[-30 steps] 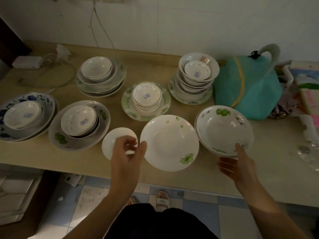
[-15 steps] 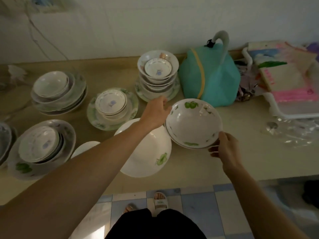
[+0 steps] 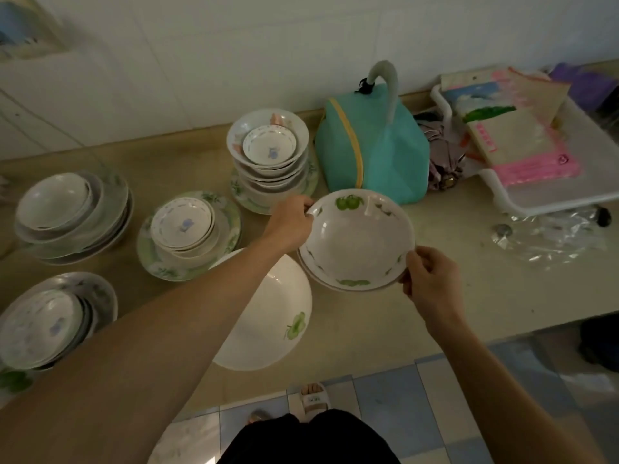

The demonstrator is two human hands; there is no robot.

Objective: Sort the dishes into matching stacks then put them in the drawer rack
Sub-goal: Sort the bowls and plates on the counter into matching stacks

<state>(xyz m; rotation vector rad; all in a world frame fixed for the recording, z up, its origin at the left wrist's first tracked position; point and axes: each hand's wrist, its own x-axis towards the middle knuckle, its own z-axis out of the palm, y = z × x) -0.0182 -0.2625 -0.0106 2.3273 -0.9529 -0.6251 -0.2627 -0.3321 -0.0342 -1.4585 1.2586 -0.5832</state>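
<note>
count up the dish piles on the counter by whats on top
blue-print small bowl on top: 3
plain white bowl on top: 1
green-fruit bowl on top: 1
single white plate: 1
total: 6

glossy ceramic bowl [image 3: 356,241], matt stone-like counter [image 3: 469,289], teal cloth bag [image 3: 371,162]

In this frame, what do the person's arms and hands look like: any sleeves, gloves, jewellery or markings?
Both forearms are bare up to the picture's edge, with no sleeves showing. The left hand and the right hand wear no gloves, and no rings, watch, bands or markings show. Dark clothing shows at the lower edge, with pale sandals on the feet.
</note>
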